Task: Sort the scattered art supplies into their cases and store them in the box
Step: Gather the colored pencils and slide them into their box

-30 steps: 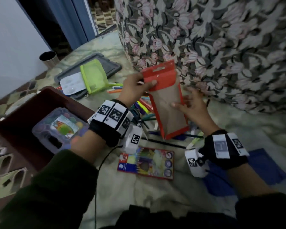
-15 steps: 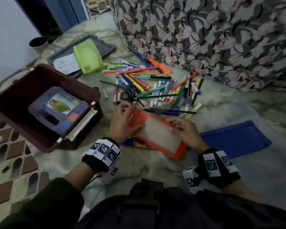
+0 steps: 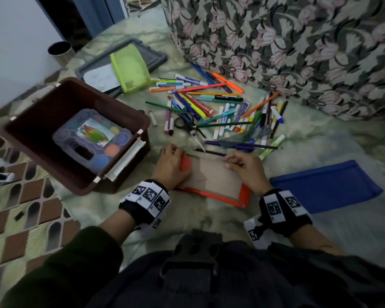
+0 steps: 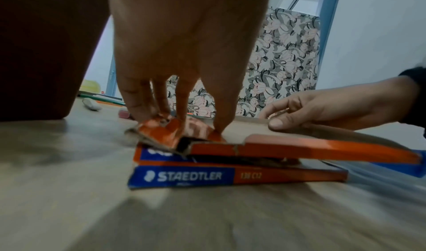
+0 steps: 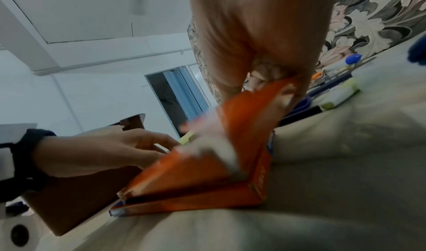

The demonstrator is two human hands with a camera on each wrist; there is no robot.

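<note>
Red cardboard pencil case (image 3: 216, 178): lies flat on the bedspread (image 3: 209, 218), stacked on a Staedtler pencil box (image 4: 230, 175). Left hand (image 3: 172, 166): fingertips press down on the case's torn flap end. Right hand (image 3: 246, 166): fingers curled, pinching the case's far edge. Blue pouch (image 3: 325, 185): just right of the case. Brown storage box (image 3: 76, 134): left, open, holding a clear paint set (image 3: 91, 138). Markers and pencils (image 3: 216, 107), with scissors (image 3: 188, 124): scattered beyond the case. Green pouch (image 3: 130, 68): far, resting on a grey lid (image 3: 149, 54).
</note>
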